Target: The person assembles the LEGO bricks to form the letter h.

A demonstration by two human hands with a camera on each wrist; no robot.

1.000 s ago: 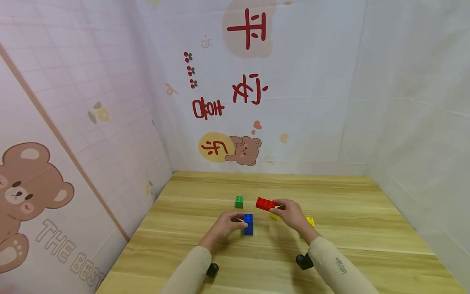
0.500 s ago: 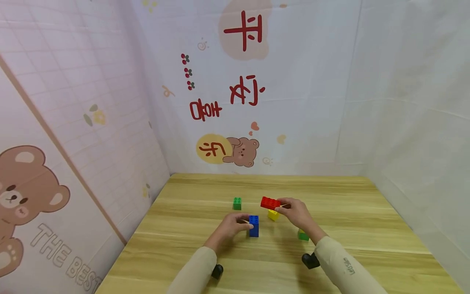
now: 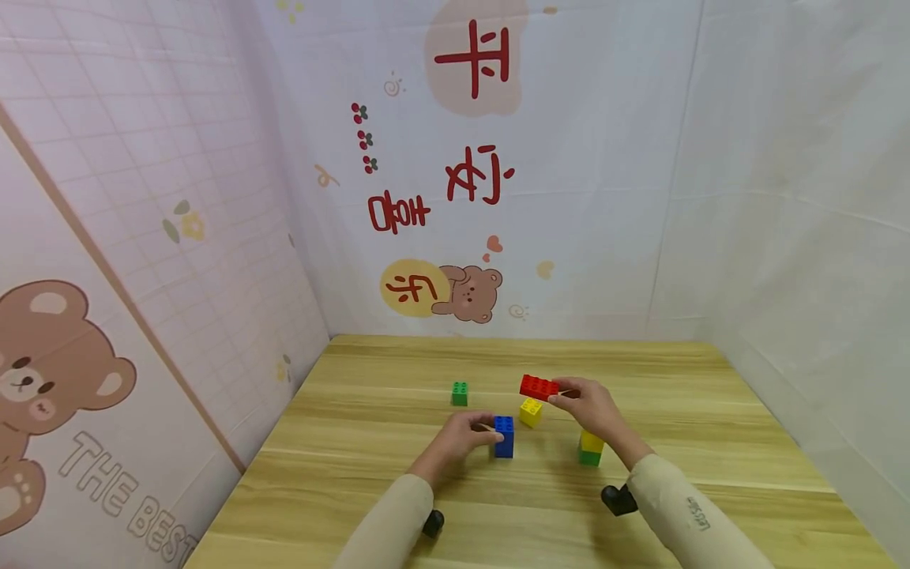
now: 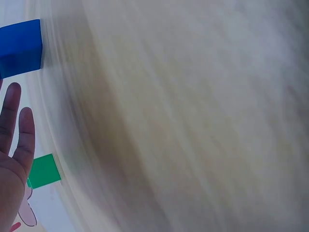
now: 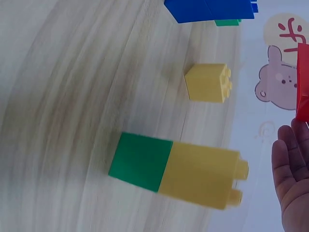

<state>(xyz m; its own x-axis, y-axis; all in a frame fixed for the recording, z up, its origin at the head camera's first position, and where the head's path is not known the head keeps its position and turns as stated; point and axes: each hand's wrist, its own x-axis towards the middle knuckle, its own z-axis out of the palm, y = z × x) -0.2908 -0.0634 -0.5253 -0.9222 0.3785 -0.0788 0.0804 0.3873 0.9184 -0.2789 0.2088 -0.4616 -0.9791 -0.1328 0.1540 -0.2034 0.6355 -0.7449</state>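
Observation:
My left hand (image 3: pixel 465 436) pinches an upright blue toy-brick piece (image 3: pixel 504 437) between thumb and fingers, low over the table. My right hand (image 3: pixel 590 405) grips one end of a flat red studded brick (image 3: pixel 539 387), raised above the table. Just below the red brick in the head view stands a small yellow brick (image 3: pixel 530 412). Under my right forearm is a stack of a yellow brick (image 5: pixel 203 175) on a green brick (image 5: pixel 141 162). Another green brick (image 3: pixel 460 393) stands farther back, left of the yellow one.
The wooden table (image 3: pixel 370 379) meets a printed cloth wall (image 3: pixel 590 197) at the back, with cloth on both sides too. Black pieces (image 3: pixel 618 499) show by each sleeve at the wrists.
Both hands have shifted right, the left with the blue piece and the right with the red brick. The small yellow brick and the yellow-green stack have come more into view.

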